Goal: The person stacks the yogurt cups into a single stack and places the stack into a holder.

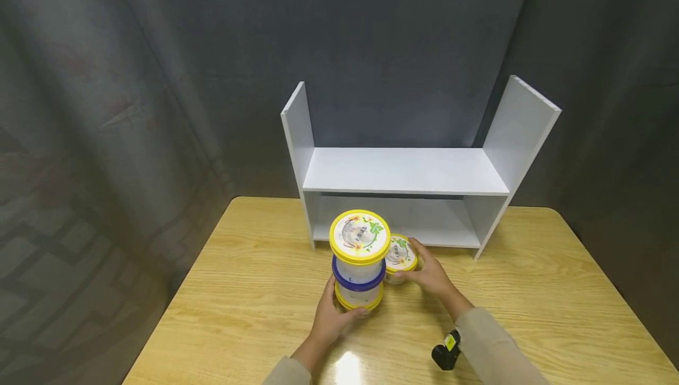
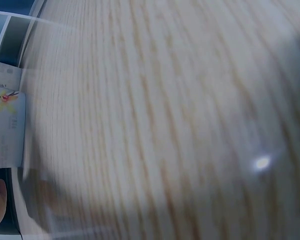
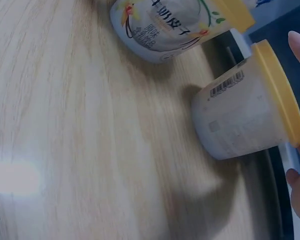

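Three round tubs stand in a stack in the head view: a yellow-lidded tub (image 1: 359, 237) on top, a blue-lidded tub (image 1: 359, 283) in the middle and a yellow-lidded tub (image 1: 363, 305) at the bottom. My left hand (image 1: 330, 317) holds the bottom tub from the left and front, thumb across its near side. To the right of the stack, my right hand (image 1: 429, 274) grips a separate yellow-lidded tub (image 1: 400, 254) near its lid. That tub (image 3: 245, 107) shows a barcode in the right wrist view, beside a stack tub (image 3: 165, 27). The left wrist view catches printed tub sides (image 2: 7, 130) at its edge.
Behind the tubs stands a white two-level shelf (image 1: 405, 171) with tall side panels on the wooden table (image 1: 239, 290). A black device (image 1: 447, 352) with a yellow patch sits at my right cuff. Grey curtains (image 1: 392, 49) hang behind and at both sides.
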A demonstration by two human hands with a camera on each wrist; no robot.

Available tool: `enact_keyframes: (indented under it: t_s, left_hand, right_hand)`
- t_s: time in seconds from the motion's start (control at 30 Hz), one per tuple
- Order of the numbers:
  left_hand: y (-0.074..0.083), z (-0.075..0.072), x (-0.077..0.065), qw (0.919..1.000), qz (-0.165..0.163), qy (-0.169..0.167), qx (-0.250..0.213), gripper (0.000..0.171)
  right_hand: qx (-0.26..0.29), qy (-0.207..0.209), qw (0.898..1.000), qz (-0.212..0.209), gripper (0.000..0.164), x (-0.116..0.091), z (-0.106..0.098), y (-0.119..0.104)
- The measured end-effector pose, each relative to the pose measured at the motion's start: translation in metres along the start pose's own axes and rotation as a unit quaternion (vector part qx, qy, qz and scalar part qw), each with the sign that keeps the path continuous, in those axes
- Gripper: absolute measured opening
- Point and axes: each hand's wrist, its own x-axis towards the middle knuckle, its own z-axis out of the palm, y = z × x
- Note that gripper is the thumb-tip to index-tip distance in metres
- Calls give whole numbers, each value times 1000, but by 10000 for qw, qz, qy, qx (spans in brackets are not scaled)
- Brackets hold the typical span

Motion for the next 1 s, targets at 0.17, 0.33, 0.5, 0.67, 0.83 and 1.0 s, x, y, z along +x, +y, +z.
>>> enact_keyframes:
  t_s: [0.17, 0.33, 0.5, 0.67, 0.83, 1.0]
  left_hand:
    - [-2, 1, 0, 10000, 6, 24, -70, 92]
    - [-15, 2, 3, 9999, 35, 68, -97, 94]
    - [-32, 3, 7, 9999, 58, 71, 57, 95]
    - [-35, 3, 7, 9998, 139, 75, 82, 94]
    - [-34, 3, 7, 9999, 65, 80, 122, 94]
    - [-34, 2, 7, 10000, 48, 37, 58, 92]
  right_hand:
    - [-16, -12, 10000, -19, 100, 4, 4, 5]
    - [-23, 20, 10000, -28, 101, 7, 7, 11]
    - [111, 104, 9998, -130, 101, 7, 8, 15]
    - [225, 157, 9996, -51, 100, 7, 10, 17]
    - [254, 238, 9994, 8, 97, 8, 12, 20]
    - [342, 305, 9989, 58, 96, 7, 13, 21]
